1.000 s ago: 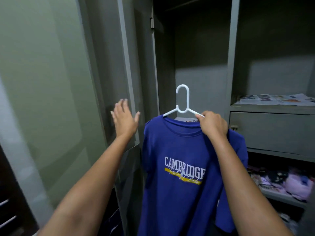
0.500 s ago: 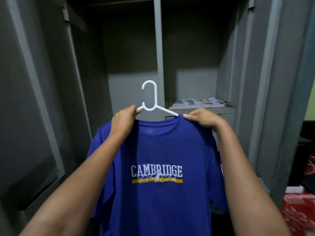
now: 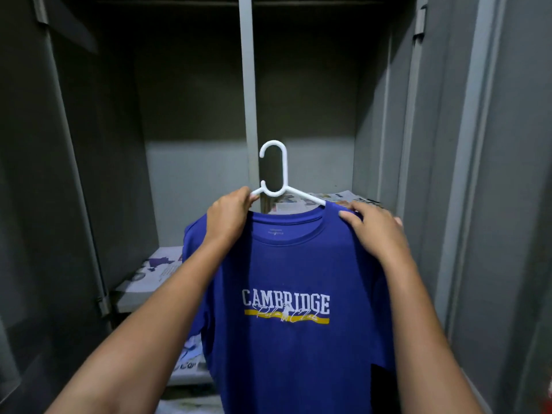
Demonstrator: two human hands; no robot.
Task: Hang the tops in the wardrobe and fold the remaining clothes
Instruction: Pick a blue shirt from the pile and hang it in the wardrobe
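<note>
A blue T-shirt (image 3: 286, 279) with white "CAMBRIDGE" lettering hangs on a white plastic hanger (image 3: 276, 174), held up in front of the open grey wardrobe (image 3: 194, 115). My left hand (image 3: 228, 215) grips the hanger's left arm together with the shirt's left shoulder. My right hand (image 3: 375, 227) holds the shirt's right shoulder over the hanger's other arm, fingers curled on the fabric. The hanger's hook points up, in front of the wardrobe's centre post (image 3: 248, 85). A dark rail (image 3: 313, 3) runs across the very top of the wardrobe.
Newspaper (image 3: 155, 270) lines a shelf at lower left, and more newspaper (image 3: 349, 198) lies on a higher shelf behind the shirt at right. The wardrobe doors (image 3: 493, 174) stand open on both sides. The upper compartments hold nothing visible.
My left hand left the wardrobe door and took the hanger's left side. The view swung to face the wardrobe squarely, and the shirt now hangs centred before the post.
</note>
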